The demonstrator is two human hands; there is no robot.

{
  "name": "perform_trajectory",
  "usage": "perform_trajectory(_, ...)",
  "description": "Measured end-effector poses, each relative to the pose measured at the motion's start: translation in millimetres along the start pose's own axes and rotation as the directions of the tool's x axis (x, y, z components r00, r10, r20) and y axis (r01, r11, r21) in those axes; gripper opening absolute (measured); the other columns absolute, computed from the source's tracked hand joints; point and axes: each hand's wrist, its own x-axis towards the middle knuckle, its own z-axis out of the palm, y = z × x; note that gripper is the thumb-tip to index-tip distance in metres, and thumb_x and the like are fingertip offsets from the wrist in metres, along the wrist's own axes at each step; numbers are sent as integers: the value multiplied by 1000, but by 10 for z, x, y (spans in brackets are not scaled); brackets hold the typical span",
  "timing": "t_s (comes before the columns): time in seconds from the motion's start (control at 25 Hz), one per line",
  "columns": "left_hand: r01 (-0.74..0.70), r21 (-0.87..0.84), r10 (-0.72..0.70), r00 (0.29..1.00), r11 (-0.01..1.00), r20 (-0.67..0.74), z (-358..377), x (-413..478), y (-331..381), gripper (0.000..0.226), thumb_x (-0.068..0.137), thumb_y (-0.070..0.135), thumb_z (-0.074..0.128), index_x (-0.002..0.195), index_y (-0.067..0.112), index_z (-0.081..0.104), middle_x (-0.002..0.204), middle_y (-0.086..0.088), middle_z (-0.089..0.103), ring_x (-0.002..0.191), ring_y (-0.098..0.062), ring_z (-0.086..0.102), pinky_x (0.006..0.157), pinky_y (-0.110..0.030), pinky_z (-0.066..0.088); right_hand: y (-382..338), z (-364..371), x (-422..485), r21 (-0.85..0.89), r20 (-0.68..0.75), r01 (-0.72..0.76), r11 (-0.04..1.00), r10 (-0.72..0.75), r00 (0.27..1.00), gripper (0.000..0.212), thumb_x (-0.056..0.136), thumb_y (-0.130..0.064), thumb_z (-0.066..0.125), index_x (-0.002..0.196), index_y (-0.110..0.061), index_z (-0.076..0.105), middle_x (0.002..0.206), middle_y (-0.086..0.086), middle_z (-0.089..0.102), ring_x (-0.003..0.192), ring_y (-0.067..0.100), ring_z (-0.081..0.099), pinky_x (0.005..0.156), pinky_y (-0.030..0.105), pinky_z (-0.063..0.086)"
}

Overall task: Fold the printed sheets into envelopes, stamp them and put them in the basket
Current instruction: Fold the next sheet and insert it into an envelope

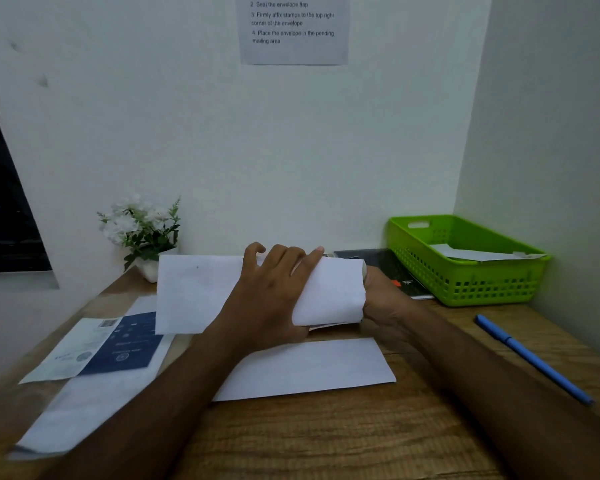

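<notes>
White walls meet in a corner behind a brown wood-grain desk [326, 441]. Above the far side of the desk, the left hand [274, 296] grips a plain white paper sheet [194, 292], which is held up off the wood. Its fingers [286, 259] curl over the sheet's top edge, and the forefinger lies along the right end, which is rolled over into a loose fold. The thumb is out of sight beneath the paper. The right hand [387, 303] sits against that folded end from behind. The paper hides its fingers, so I cannot tell whether they clamp or hang loose.

Below the fingers of both hands, toward the viewer, a second white sheet [309, 370] lies flat on the desk. To the right of the right hand lies a black book [392, 271]. Touching its far side is a bright green plastic lattice basket [465, 287] with a folded white paper [478, 255] inside. A blue pen [530, 358] lies near the right forearm.

Left of the left fingers lies a dark blue and white printed sheet [118, 344] and, beyond it by the wall, a small white pot of white flowers [142, 226]. High above the fingers, a printed instruction notice [293, 29] hangs on the wall.
</notes>
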Motion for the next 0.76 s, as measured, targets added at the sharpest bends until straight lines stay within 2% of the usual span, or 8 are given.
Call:
perform_trajectory(0.08, 2, -1, -2, 1000, 1000, 5, 0, 10, -10, 94, 60, 59, 59, 139, 13, 39, 116, -4, 55, 103, -23, 51, 90, -45, 35, 22, -5, 9, 15, -15, 0, 1000, 0, 1000, 30, 91, 14, 46, 120, 12, 52, 102, 22, 69, 71, 10, 64, 74, 29, 54)
perform_trajectory(0.16, 16, -6, -16, 1000, 1000, 9, -9, 14, -36, 90, 60, 59, 60, 137, 14, 42, 114, -3, 56, 100, -23, 51, 86, -42, 37, 21, 0, 26, 16, -65, -9, 1000, 10, 998, 29, 89, 14, 48, 115, 8, 59, 109, 31, 64, 74, 17, 62, 72, 32, 53)
perform_trajectory(0.32, 46, -38, -45, 999, 998, 17, -25, -7, -121, 86, 63, 63, 59, 134, 17, 44, 113, -3, 56, 98, -23, 52, 86, -40, 38, -50, 42, -12, 51, -77, -42, 998, 46, 996, 16, 89, 2, 59, 98, -4, 70, 80, 7, 74, 71, 22, 69, 58, 30, 56)
perform_trajectory(0.44, 93, -60, -94, 996, 994, -2, -40, -17, -255, 82, 61, 57, 64, 130, 18, 46, 110, -2, 57, 95, -23, 54, 83, -38, 37, -145, -54, -64, 87, -29, -10, 996, 12, 1000, 22, 95, -26, 56, 96, -8, 69, 80, 7, 75, 62, 21, 70, 50, 25, 52)
perform_trajectory(0.52, 139, -83, -142, 989, 987, -36, -45, -39, -375, 77, 61, 52, 63, 128, 16, 48, 108, -4, 58, 94, -24, 55, 81, -38, 37, -160, -158, -86, -206, -34, 112, 972, -121, 992, 32, 96, -37, 51, 86, -12, 69, 74, 8, 74, 56, 23, 67, 53, 27, 49)
perform_trajectory(0.64, 198, -102, -202, 979, 975, -39, -20, -108, -551, 77, 61, 52, 59, 127, 15, 47, 106, -5, 58, 93, -25, 55, 77, -38, 38, -263, -267, -165, -807, 149, 206, 554, -148, 978, 40, 86, -56, 58, 74, -20, 69, 65, -4, 70, 55, 6, 64, 56, 23, 47)
perform_trajectory(0.68, 211, -108, -215, 976, 972, -31, 1, -134, -598, 77, 60, 53, 57, 126, 15, 46, 106, -5, 58, 92, -25, 55, 76, -37, 37, -314, -271, -210, -861, 203, 205, 466, -55, 978, 40, 78, -62, 63, 76, -22, 70, 69, -8, 70, 60, 3, 64, 59, 21, 46)
perform_trajectory(0.76, 235, -124, -239, 971, 964, -18, 32, -182, -663, 78, 59, 54, 56, 126, 16, 46, 105, -4, 59, 91, -25, 55, 75, -36, 36, -393, -254, -285, -882, 281, 190, 431, 159, 946, 40, 65, -62, 75, 87, -29, 70, 81, -12, 69, 75, 3, 64, 67, 24, 48)
